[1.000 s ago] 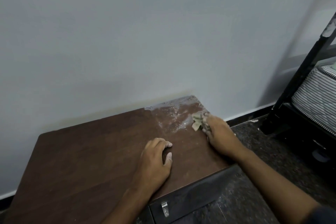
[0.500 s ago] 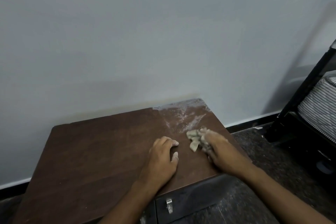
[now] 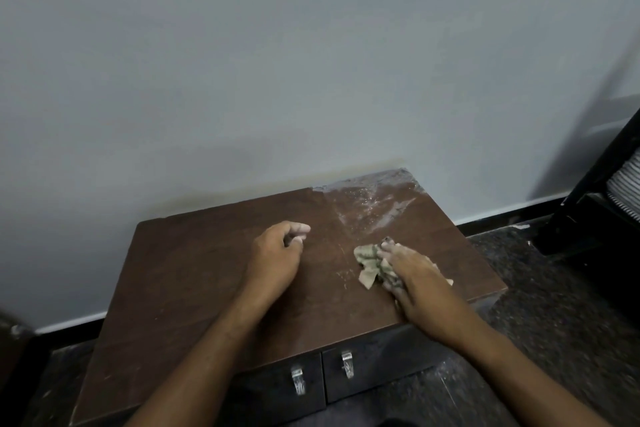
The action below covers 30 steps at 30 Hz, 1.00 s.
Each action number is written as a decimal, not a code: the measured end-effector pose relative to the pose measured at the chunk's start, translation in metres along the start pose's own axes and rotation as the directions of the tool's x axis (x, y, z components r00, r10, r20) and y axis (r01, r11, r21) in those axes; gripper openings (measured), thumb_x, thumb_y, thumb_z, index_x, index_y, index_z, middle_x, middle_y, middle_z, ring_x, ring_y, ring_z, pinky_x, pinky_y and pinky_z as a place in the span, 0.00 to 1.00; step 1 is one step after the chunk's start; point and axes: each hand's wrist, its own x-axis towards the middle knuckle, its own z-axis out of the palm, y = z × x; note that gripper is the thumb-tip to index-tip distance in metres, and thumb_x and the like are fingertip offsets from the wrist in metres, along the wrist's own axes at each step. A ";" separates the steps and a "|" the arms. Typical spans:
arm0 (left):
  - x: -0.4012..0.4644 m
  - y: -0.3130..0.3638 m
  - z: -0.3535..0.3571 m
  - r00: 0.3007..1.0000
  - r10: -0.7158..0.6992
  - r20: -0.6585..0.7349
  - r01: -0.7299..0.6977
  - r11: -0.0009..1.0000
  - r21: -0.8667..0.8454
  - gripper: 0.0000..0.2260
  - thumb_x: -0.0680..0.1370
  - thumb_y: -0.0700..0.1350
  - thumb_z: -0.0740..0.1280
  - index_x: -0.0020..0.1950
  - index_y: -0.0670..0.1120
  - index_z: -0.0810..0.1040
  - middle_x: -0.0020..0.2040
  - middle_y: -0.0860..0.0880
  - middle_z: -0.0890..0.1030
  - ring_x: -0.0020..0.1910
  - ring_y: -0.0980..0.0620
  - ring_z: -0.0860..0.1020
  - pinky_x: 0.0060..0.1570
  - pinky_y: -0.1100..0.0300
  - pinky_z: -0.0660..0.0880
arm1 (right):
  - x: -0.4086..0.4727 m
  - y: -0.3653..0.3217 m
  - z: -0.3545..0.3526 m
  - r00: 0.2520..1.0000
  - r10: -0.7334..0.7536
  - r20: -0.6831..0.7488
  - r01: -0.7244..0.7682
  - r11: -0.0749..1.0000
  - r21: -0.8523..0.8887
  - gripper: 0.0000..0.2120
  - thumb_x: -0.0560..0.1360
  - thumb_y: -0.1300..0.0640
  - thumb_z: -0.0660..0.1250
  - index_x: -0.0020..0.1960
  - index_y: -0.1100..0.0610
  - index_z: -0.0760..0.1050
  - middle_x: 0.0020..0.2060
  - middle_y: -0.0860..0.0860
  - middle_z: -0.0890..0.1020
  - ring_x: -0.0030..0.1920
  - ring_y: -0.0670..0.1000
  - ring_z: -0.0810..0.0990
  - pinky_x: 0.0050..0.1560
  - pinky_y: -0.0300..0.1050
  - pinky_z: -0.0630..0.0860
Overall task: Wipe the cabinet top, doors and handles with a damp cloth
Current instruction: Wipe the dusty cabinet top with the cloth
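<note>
Dim, soft shadows, blurred warped edges

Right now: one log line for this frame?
right hand: presses cloth on cabinet top | left hand: idle | white residue: back-right corner

The setting is a domestic room, most likely a bedroom. A low wooden cabinet with a brown top stands against a plain pale painted wall. Two dark doors with small metal handles face the viewer at 6 o'clock. A black skirting strip runs along the wall base. The floor is dark speckled stone. At 3 o'clock, a black frame carries a striped mattress-like item.
</note>
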 end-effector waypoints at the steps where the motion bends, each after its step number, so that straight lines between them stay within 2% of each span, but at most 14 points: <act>1: -0.001 -0.001 0.000 1.000 -0.012 0.008 0.012 1.000 -0.005 0.12 0.79 0.39 0.64 0.54 0.54 0.82 0.52 0.57 0.82 0.51 0.63 0.79 0.46 0.69 0.72 | 0.008 -0.002 0.000 0.998 0.045 -0.042 -0.045 0.999 -0.015 0.25 0.79 0.56 0.65 0.75 0.52 0.67 0.75 0.48 0.68 0.77 0.50 0.63 0.75 0.43 0.55; 4: -0.004 0.000 0.007 1.000 -0.007 0.005 0.007 1.000 0.009 0.11 0.78 0.40 0.65 0.54 0.54 0.82 0.51 0.58 0.82 0.50 0.63 0.79 0.46 0.68 0.73 | 0.024 -0.035 0.012 0.993 0.097 -0.063 -0.096 0.995 0.012 0.22 0.80 0.56 0.63 0.74 0.53 0.68 0.75 0.50 0.68 0.77 0.52 0.63 0.76 0.45 0.54; 7: -0.004 0.005 0.018 0.999 0.030 -0.020 -0.029 0.999 0.038 0.11 0.76 0.39 0.65 0.52 0.53 0.82 0.49 0.57 0.81 0.46 0.64 0.78 0.45 0.70 0.75 | 0.021 -0.074 0.033 0.993 -0.112 0.025 0.110 0.991 0.073 0.24 0.80 0.55 0.61 0.76 0.52 0.65 0.76 0.50 0.66 0.78 0.50 0.60 0.79 0.47 0.53; 9: -0.004 0.009 0.021 0.998 0.060 -0.021 -0.059 0.996 0.068 0.11 0.76 0.38 0.66 0.52 0.53 0.82 0.48 0.57 0.79 0.44 0.64 0.77 0.42 0.74 0.71 | 0.031 -0.068 0.035 0.984 -0.169 0.050 0.164 0.983 0.080 0.24 0.80 0.55 0.61 0.76 0.52 0.65 0.76 0.51 0.67 0.77 0.50 0.61 0.78 0.50 0.57; 12: -0.004 0.014 0.021 0.991 0.130 -0.016 -0.127 0.986 0.110 0.10 0.76 0.39 0.66 0.52 0.53 0.82 0.48 0.57 0.78 0.46 0.62 0.76 0.44 0.72 0.70 | 0.062 -0.033 0.026 1.000 -0.022 -0.017 0.023 0.999 0.039 0.22 0.79 0.57 0.62 0.73 0.52 0.68 0.74 0.52 0.69 0.76 0.53 0.64 0.77 0.52 0.59; 14: -0.002 0.015 0.021 0.988 0.155 -0.009 -0.153 0.981 0.120 0.11 0.76 0.39 0.67 0.52 0.53 0.82 0.49 0.58 0.78 0.46 0.62 0.75 0.44 0.74 0.68 | 0.077 -0.020 0.020 0.995 0.083 -0.053 -0.083 0.997 -0.001 0.21 0.80 0.56 0.61 0.73 0.54 0.68 0.75 0.52 0.68 0.77 0.54 0.63 0.77 0.50 0.57; 16: 0.001 0.015 0.023 0.986 0.167 -0.008 -0.164 0.978 0.128 0.11 0.76 0.38 0.67 0.53 0.52 0.82 0.49 0.57 0.78 0.46 0.62 0.75 0.43 0.76 0.66 | 0.077 -0.028 0.022 0.995 0.091 -0.044 -0.091 0.996 0.005 0.22 0.82 0.55 0.59 0.76 0.54 0.65 0.77 0.53 0.65 0.78 0.53 0.60 0.79 0.51 0.53; 19: 0.007 0.015 0.033 0.985 0.174 -0.017 -0.171 0.979 0.110 0.12 0.76 0.37 0.67 0.55 0.49 0.81 0.50 0.55 0.77 0.46 0.62 0.74 0.45 0.78 0.68 | 0.047 -0.048 0.025 0.994 -0.112 -0.008 0.112 0.990 0.084 0.23 0.82 0.54 0.57 0.76 0.54 0.64 0.76 0.52 0.67 0.77 0.52 0.62 0.79 0.50 0.56; 21: 0.010 0.014 0.040 0.981 0.191 0.016 -0.192 0.977 0.097 0.12 0.76 0.36 0.66 0.55 0.50 0.81 0.50 0.55 0.77 0.47 0.60 0.75 0.49 0.73 0.71 | 0.033 -0.041 0.022 0.977 -0.203 0.068 0.196 0.976 0.099 0.24 0.82 0.53 0.57 0.77 0.51 0.63 0.76 0.49 0.66 0.77 0.48 0.61 0.78 0.47 0.56; 22: 0.011 0.014 0.044 0.978 0.207 0.035 -0.210 0.972 0.106 0.12 0.76 0.37 0.67 0.55 0.50 0.81 0.50 0.56 0.77 0.48 0.60 0.75 0.50 0.69 0.72 | 0.035 -0.028 0.017 0.977 -0.197 0.085 0.189 0.978 0.084 0.23 0.81 0.53 0.58 0.76 0.49 0.64 0.75 0.48 0.67 0.76 0.47 0.62 0.78 0.46 0.57; 24: 0.014 0.012 0.048 0.969 0.239 0.062 -0.245 0.960 0.133 0.12 0.76 0.38 0.67 0.55 0.52 0.80 0.51 0.57 0.76 0.49 0.59 0.74 0.51 0.65 0.72 | 0.056 0.007 0.005 0.994 -0.099 0.053 0.095 0.993 0.071 0.19 0.78 0.55 0.59 0.69 0.47 0.70 0.69 0.49 0.73 0.70 0.50 0.70 0.74 0.48 0.65; 26: 0.016 0.015 0.054 0.962 0.254 0.098 -0.266 0.952 0.152 0.12 0.76 0.39 0.67 0.56 0.53 0.80 0.52 0.58 0.76 0.50 0.59 0.74 0.52 0.64 0.71 | 0.085 0.051 -0.012 0.996 0.079 -0.044 -0.078 0.997 0.028 0.12 0.77 0.55 0.59 0.58 0.46 0.72 0.63 0.51 0.77 0.65 0.56 0.75 0.68 0.53 0.70; 27: 0.017 0.018 0.056 0.961 0.255 0.109 -0.270 0.950 0.156 0.12 0.76 0.40 0.67 0.56 0.53 0.79 0.52 0.58 0.76 0.51 0.59 0.74 0.53 0.64 0.71 | 0.099 0.070 -0.020 0.986 0.146 -0.076 -0.146 0.989 0.006 0.12 0.78 0.55 0.60 0.59 0.45 0.72 0.65 0.53 0.76 0.67 0.58 0.74 0.69 0.54 0.70; 30: 0.028 0.026 0.065 0.958 0.258 0.125 -0.277 0.946 0.170 0.12 0.77 0.41 0.67 0.58 0.52 0.79 0.53 0.57 0.76 0.52 0.58 0.73 0.55 0.62 0.72 | 0.122 0.088 -0.020 0.952 0.287 -0.109 -0.294 0.955 -0.049 0.21 0.82 0.55 0.61 0.74 0.56 0.66 0.74 0.57 0.68 0.75 0.58 0.65 0.76 0.55 0.60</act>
